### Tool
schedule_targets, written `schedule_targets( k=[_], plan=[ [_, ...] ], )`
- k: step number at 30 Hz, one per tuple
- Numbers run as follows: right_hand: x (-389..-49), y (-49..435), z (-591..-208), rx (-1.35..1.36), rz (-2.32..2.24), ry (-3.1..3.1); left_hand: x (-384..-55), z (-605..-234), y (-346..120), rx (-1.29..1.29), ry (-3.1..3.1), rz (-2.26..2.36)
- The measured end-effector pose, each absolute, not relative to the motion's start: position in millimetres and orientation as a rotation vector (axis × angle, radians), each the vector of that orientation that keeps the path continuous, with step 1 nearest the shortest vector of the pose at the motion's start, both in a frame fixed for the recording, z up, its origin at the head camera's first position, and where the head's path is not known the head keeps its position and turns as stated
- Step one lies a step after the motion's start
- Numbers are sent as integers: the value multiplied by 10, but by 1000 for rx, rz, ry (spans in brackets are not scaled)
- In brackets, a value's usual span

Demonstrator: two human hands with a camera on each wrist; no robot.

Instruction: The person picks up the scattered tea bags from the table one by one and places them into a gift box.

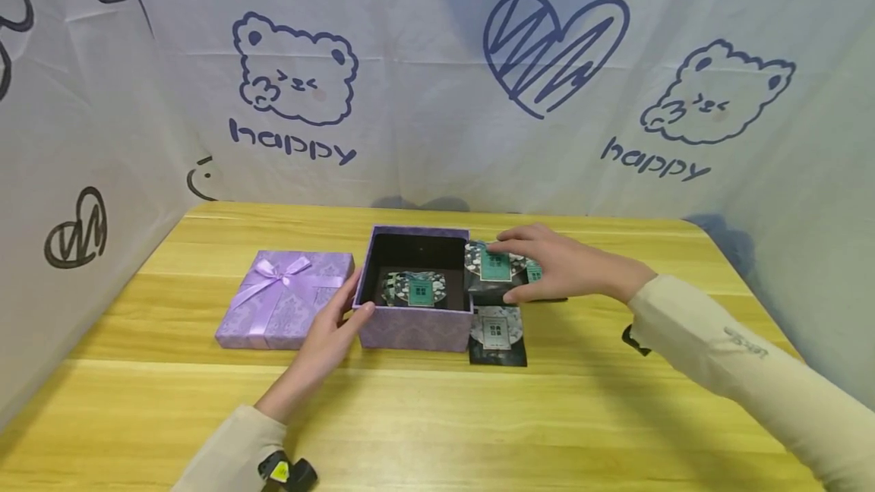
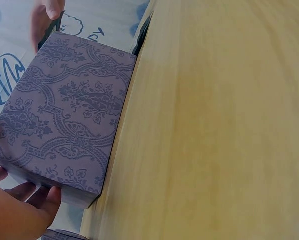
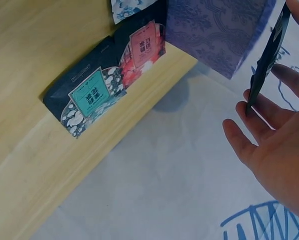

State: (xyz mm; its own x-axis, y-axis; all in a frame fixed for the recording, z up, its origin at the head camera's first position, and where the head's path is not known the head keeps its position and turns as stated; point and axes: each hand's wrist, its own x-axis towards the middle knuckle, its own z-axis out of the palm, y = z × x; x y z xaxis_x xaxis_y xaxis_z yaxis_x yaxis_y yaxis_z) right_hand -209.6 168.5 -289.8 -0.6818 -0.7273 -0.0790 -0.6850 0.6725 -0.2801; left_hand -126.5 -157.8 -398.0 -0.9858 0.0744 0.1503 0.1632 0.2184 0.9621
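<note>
A purple patterned gift box (image 1: 415, 329) stands uncovered on the table, its inside dark. My left hand (image 1: 328, 336) grips its left side, thumb at the near left corner and fingers along the side wall. Inside lies a flat sachet (image 1: 420, 293) with a green label. Just off the box's right edge, my right hand (image 1: 554, 264) pinches another black, green-labelled sachet (image 1: 494, 270) between thumb and fingers; the right wrist view shows this held sachet (image 3: 267, 60) edge-on, above the table.
The purple lid (image 1: 283, 317) with its ribbon bow lies left of the box. A grey-labelled sachet (image 1: 497, 336) lies at the box's right. In the right wrist view, a green-labelled sachet (image 3: 89, 95) and a red-labelled sachet (image 3: 143, 45) lie on the table (image 1: 410, 431).
</note>
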Motion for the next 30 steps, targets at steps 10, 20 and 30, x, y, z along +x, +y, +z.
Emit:
schedule_targets(
  k=[10,20,30],
  plan=[
    [-2127,1482,-2867,-1284,-192,2705,-1256,-3975,-1595,-218,-2394,-1931],
    [-2193,1325,-2848,-1283,-257,2642,-1261,-3970,-1583,-214,-2405,-1927],
    [-2232,1149,-2843,-1256,-304,2579,-1262,-3966,-1591,-232,-2405,-1920]
  ],
)
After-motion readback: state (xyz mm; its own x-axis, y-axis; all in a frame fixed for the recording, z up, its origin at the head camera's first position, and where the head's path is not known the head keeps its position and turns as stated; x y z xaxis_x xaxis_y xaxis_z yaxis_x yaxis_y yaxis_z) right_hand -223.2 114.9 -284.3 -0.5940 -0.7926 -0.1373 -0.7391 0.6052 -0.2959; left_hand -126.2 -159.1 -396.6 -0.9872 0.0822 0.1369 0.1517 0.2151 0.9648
